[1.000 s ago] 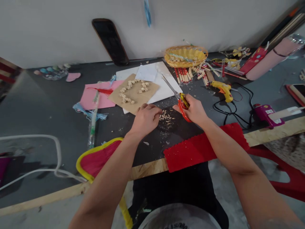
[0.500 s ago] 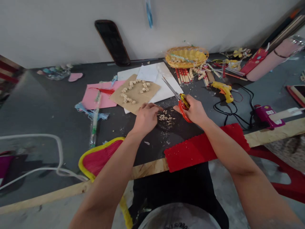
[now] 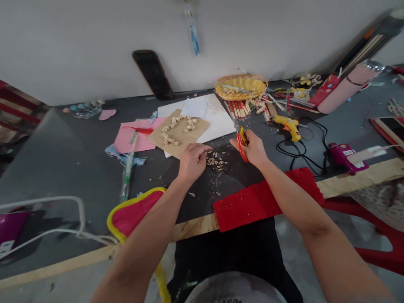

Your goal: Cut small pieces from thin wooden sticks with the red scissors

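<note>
My right hand (image 3: pixel 255 148) is closed around a pair of scissors (image 3: pixel 241 147) with red and yellow handles, their blades pointing away from me toward the white sheet. Just left of it, a loose pile of short cut wooden stick pieces (image 3: pixel 216 161) lies on the dark tabletop among fine crumbs. My left hand (image 3: pixel 193 161) is at the pile's left edge, index finger reaching out and the others curled. A small pale bit shows by its fingertips, too small to make out. Beyond, clusters of wooden pieces (image 3: pixel 171 134) form a curve on a brown paper square (image 3: pixel 195 131).
Behind are a white sheet (image 3: pixel 217 120), a wicker basket (image 3: pixel 241 87) and red-tipped sticks (image 3: pixel 238 109). A yellow glue gun (image 3: pixel 288 126) with its black cable lies right. Red cloth (image 3: pixel 243 206) covers the front edge. A phone (image 3: pixel 153 73) leans against the wall.
The view has tilted and shifted slightly. My left hand's fingers have drawn in at the pile's left edge. The scissors stay in my right hand.
</note>
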`<control>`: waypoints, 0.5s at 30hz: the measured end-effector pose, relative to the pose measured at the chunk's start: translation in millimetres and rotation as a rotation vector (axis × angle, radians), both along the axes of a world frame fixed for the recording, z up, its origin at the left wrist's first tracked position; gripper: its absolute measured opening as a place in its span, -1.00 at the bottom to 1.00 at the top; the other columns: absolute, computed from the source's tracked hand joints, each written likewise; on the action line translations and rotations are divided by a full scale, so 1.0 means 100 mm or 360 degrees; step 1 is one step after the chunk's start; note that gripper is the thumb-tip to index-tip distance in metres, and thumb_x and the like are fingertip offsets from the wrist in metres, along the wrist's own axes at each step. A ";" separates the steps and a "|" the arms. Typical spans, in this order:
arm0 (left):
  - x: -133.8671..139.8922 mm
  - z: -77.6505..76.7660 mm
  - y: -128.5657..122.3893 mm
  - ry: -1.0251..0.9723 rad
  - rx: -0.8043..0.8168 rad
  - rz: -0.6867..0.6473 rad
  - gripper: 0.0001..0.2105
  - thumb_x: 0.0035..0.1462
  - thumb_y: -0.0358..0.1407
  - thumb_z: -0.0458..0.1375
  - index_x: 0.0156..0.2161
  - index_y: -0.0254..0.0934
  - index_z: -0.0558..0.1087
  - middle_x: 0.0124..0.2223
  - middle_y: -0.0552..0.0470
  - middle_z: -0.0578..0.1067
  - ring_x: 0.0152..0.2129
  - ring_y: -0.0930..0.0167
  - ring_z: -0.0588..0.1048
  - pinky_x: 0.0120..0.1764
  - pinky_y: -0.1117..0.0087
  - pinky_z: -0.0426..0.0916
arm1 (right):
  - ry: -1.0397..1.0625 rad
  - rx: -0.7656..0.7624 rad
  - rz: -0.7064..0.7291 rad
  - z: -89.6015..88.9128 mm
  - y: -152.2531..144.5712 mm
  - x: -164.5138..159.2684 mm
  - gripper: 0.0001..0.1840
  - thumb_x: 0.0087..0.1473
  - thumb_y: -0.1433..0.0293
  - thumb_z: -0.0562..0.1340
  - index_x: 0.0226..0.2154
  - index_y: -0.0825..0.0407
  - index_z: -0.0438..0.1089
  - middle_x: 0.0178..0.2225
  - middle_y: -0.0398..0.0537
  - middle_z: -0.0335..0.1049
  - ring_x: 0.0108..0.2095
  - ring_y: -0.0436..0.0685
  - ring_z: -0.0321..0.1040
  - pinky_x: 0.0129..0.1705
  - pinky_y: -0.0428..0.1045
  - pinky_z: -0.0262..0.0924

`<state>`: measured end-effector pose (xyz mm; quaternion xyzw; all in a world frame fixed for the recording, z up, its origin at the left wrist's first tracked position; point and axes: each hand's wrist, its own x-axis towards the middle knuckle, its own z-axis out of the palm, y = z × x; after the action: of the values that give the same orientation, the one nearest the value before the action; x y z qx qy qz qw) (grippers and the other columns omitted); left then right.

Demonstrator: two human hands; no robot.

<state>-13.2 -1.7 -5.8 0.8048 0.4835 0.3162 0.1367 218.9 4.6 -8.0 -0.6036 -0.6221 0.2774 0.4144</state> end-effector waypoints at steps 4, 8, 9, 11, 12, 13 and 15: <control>0.02 -0.02 0.00 0.0014 0.0010 -0.0013 -0.72 0.19 -0.42 -0.04 -0.20 -0.22 0.53 -0.19 -0.05 0.58 -0.14 0.30 0.48 0.00 0.16 0.36 | -0.0088 -0.0023 0.0029 0.07 -0.02 -0.02 -0.59 -0.08 0.06 0.28 -0.47 -0.04 0.11 -0.53 -0.24 0.25 -0.52 0.00 0.16 -0.44 -0.07 0.00; 0.07 -0.01 -0.01 0.0061 0.0102 -0.0037 -0.72 0.23 -0.39 -0.05 -0.12 -0.25 0.50 -0.13 -0.08 0.57 -0.10 0.30 0.47 0.02 0.18 0.35 | -0.0155 -0.0042 0.0042 0.09 -0.03 -0.03 -0.58 -0.08 0.04 0.27 -0.44 -0.06 0.09 -0.48 -0.20 0.31 -0.49 0.06 0.25 -0.41 -0.04 0.05; 0.09 -0.01 -0.02 0.0090 0.0124 -0.0048 -0.72 0.25 -0.38 -0.05 -0.07 -0.27 0.48 -0.10 -0.10 0.56 -0.08 0.29 0.47 0.04 0.18 0.34 | -0.0169 -0.0045 0.0055 0.09 -0.03 -0.02 -0.58 -0.08 0.04 0.27 -0.43 -0.06 0.09 -0.47 -0.19 0.32 -0.48 0.07 0.26 -0.40 -0.03 0.06; 0.14 0.01 -0.02 0.0166 0.0141 -0.0084 -0.69 0.27 -0.35 -0.05 0.02 -0.30 0.43 -0.03 -0.15 0.53 -0.03 0.28 0.45 0.06 0.17 0.33 | -0.0191 -0.0039 0.0081 0.08 -0.02 -0.01 -0.59 -0.05 0.03 0.24 -0.43 -0.07 0.09 -0.48 -0.18 0.33 -0.48 0.09 0.27 -0.40 -0.02 0.07; 0.16 0.02 -0.03 0.0207 0.0141 -0.0105 -0.69 0.27 -0.33 -0.05 0.05 -0.30 0.41 -0.01 -0.16 0.52 -0.02 0.27 0.44 0.07 0.16 0.32 | -0.0199 -0.0029 0.0088 0.07 -0.02 -0.01 -0.60 -0.04 0.02 0.23 -0.43 -0.07 0.09 -0.48 -0.18 0.32 -0.48 0.09 0.27 -0.40 -0.02 0.07; 0.18 0.03 -0.03 0.0247 0.0141 -0.0127 -0.68 0.28 -0.32 -0.04 0.06 -0.29 0.40 0.01 -0.17 0.51 -0.01 0.26 0.44 0.07 0.16 0.32 | -0.0205 -0.0018 0.0091 0.06 -0.01 0.00 -0.60 -0.03 0.01 0.23 -0.43 -0.07 0.09 -0.49 -0.18 0.32 -0.48 0.09 0.27 -0.40 -0.02 0.07; 0.20 0.06 -0.05 0.0317 0.0153 -0.0156 -0.69 0.28 -0.28 -0.02 0.06 -0.27 0.40 0.01 -0.17 0.51 -0.01 0.25 0.44 0.06 0.14 0.32 | -0.0209 -0.0002 0.0081 0.05 0.00 0.02 -0.60 -0.03 0.00 0.22 -0.43 -0.07 0.11 -0.49 -0.18 0.32 -0.48 0.09 0.27 -0.40 -0.02 0.08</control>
<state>6.9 -6.5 -0.2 0.8605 0.4389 0.2505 0.0645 220.6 4.2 -2.8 -0.6047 -0.6629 0.2480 0.3653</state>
